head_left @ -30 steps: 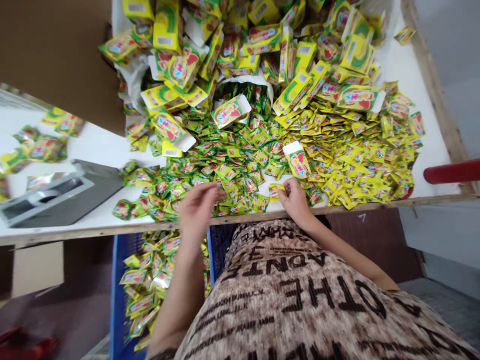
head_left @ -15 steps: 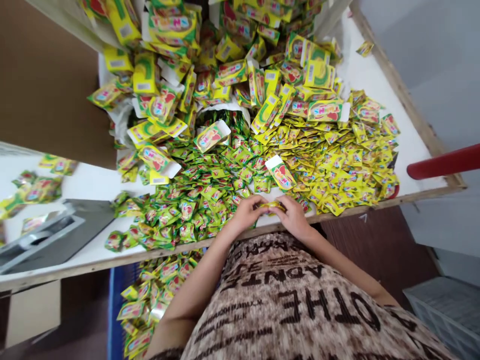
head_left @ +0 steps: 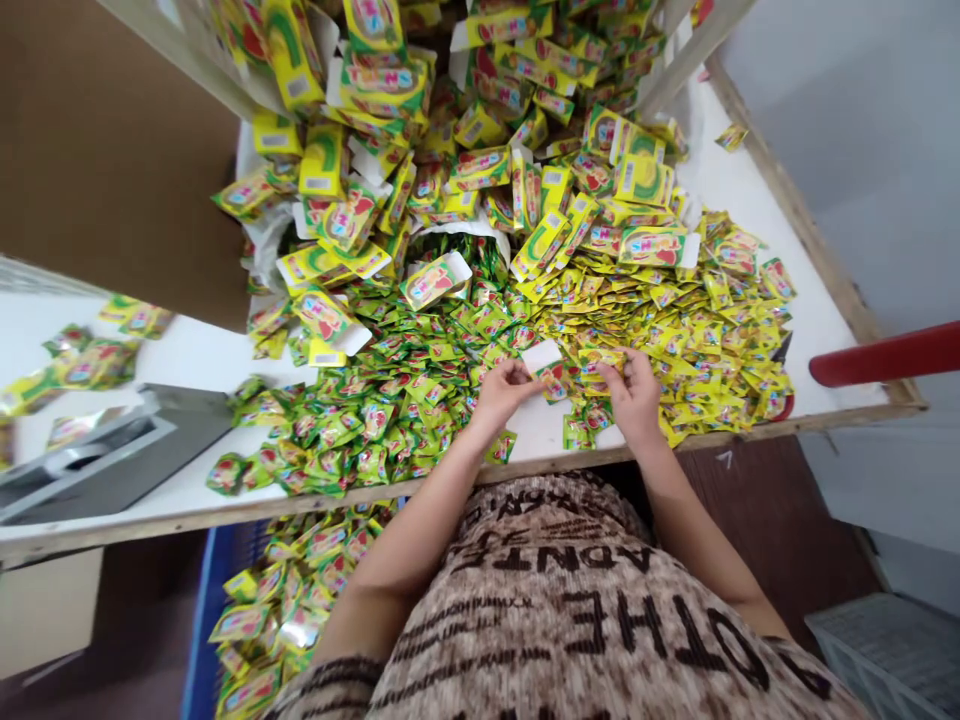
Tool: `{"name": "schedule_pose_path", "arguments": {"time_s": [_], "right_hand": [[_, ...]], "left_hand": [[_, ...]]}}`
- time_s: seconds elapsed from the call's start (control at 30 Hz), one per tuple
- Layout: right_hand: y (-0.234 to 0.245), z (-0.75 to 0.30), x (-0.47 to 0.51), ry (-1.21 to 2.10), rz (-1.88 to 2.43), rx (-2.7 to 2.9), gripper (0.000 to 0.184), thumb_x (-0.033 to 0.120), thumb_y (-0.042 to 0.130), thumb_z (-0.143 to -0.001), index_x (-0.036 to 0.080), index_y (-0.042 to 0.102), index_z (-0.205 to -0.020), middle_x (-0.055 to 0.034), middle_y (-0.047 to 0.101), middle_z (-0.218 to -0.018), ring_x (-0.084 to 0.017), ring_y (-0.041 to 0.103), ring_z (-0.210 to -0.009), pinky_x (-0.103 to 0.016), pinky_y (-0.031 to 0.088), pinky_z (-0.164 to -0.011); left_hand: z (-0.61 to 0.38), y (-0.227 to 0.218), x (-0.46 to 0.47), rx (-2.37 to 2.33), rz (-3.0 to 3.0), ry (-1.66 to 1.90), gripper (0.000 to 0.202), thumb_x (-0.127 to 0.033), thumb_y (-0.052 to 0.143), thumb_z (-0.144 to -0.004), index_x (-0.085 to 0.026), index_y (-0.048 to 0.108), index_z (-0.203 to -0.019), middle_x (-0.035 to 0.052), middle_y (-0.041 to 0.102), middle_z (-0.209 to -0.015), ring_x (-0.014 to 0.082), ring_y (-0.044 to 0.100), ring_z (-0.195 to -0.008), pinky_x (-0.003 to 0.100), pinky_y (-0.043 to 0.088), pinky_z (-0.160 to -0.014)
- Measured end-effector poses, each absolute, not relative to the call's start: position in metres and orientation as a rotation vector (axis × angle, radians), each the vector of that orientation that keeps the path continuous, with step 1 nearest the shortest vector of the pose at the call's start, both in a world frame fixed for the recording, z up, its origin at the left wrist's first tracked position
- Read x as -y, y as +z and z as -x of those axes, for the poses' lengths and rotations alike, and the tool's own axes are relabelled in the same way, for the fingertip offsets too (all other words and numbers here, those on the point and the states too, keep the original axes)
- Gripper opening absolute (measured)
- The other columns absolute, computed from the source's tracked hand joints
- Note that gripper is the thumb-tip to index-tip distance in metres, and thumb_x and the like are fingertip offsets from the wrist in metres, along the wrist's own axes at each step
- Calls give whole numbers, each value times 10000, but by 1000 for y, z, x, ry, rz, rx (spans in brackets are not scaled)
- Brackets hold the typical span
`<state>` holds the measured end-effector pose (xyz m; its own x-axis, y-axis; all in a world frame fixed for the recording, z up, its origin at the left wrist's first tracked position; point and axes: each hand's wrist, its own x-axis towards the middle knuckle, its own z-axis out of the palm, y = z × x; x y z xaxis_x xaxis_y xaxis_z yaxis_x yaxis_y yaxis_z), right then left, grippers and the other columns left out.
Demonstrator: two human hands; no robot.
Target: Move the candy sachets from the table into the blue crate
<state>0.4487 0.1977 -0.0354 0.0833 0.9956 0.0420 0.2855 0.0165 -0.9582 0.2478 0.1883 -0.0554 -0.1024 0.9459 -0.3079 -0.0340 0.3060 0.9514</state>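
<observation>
Left hand (head_left: 501,395): thumb and fingertips are pinching a small printed yellow-and-green cardboard carton (head_left: 555,382) with a white end flap, little gap showing in the grip. Right hand (head_left: 634,400): thumb and bent fingers are holding a flat, shiny yellow foil sachet (head_left: 598,357) by its near edge, grip drawn close.

Carton is lying left of the right-hand grip, between the hands, near the sachet but apart from it; left hand is sitting nearer, touching. Carton's long axis appears to be slanting from the upper-left flap down to the right; sachet's is running roughly crosswise.

Materials: crinkled, plump green foil sachets (head_left: 360,420) are heaping at left, flatter yellow foil sachets (head_left: 690,345) at right. Smooth white desk (head_left: 814,300) is showing a rough wooden edging.
</observation>
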Motion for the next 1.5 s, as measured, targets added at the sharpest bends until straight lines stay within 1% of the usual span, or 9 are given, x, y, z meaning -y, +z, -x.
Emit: {"name": "schedule_pose_path", "arguments": {"time_s": [0.23, 0.33, 0.57, 0.73, 0.83, 1.0, 1.13, 1.33, 1.5], "right_hand": [[-5, -401, -191, 898, 1083, 1855, 232, 374, 654, -853, 256, 659, -1052, -48, 697, -1000, -225, 638, -896, -385, 509, -850], [-14, -393, -191, 837, 1013, 2082, 178, 344, 606, -889, 256, 681, -1025, -56, 689, -956, -232, 609, -940, -403, 483, -891], [-8, -402, -191, 842, 1088, 2339, 201, 272, 560, -894, 214, 675, -1048, -54, 605, -928, -182, 586, -845, -310, 462, -778], [21, -401, -202, 778, 920, 2856, 155, 258, 555, -860, 191, 666, -776, -57, 539, -812, -190, 523, -760, -312, 412, -686], [26, -405, -207, 809, 709, 2959, 216, 329, 518, -864, 220, 656, -739, -83, 556, -790, -215, 547, -732, -353, 425, -657], [16, -398, -221, 743, 717, 2864, 350, 639, 450, -831, 335, 623, -851, -131, 626, -751, -280, 596, -589, -432, 426, -500], [19, -402, -212, 563, 693, 2843, 332, 614, 352, -867, 377, 573, -797, -131, 649, -756, -340, 623, -653, -473, 408, -489], [20, -407, -209, 830, 772, 2775, 290, 468, 547, -869, 301, 641, -1086, -93, 701, -945, -276, 664, -786, -426, 511, -664], [4, -406, -198, 820, 833, 2590, 186, 363, 609, -873, 247, 740, -808, -98, 662, -984, -274, 590, -965, -458, 473, -863]], "left_hand": [[-209, -36, -144, -1268, -964, 970, 393, -326, 811, -640, -152, 555, -881, -16, 614, -713, 117, 590, -689, 233, 463, -687], [-210, -43, -136, -1315, -951, 984, 350, -300, 804, -624, -145, 572, -836, 5, 638, -738, 136, 616, -726, 251, 482, -714], [-214, -57, -120, -1311, -989, 935, 326, -310, 785, -647, -147, 591, -851, 27, 656, -778, 152, 629, -752, 258, 489, -713], [-226, -47, -117, -1334, -1102, 985, 240, -272, 746, -707, -151, 595, -848, 20, 631, -803, 140, 589, -752, 231, 471, -709], [-243, -45, -111, -1220, -1120, 1022, 264, -266, 686, -778, -130, 628, -997, 41, 658, -889, 155, 592, -819, 233, 466, -762], [-243, -64, -115, -1109, -1224, 1079, 363, -376, 646, -836, -82, 654, -1047, 62, 661, -955, 181, 592, -908, 220, 441, -809], [-246, -66, -116, -1137, -1244, 1057, 401, -364, 679, -820, -103, 641, -1122, 43, 648, -904, 163, 574, -842, 214, 435, -749], [-245, -66, -105, -1053, -1025, 1194, 305, -333, 678, -790, -88, 656, -970, 44, 629, -860, 163, 554, -813, 242, 444, -770], [-235, -64, -103, -1055, -897, 1193, 349, -368, 710, -763, -119, 672, -1003, 49, 652, -908, 165, 564, -816, 255, 443, -772]]}}
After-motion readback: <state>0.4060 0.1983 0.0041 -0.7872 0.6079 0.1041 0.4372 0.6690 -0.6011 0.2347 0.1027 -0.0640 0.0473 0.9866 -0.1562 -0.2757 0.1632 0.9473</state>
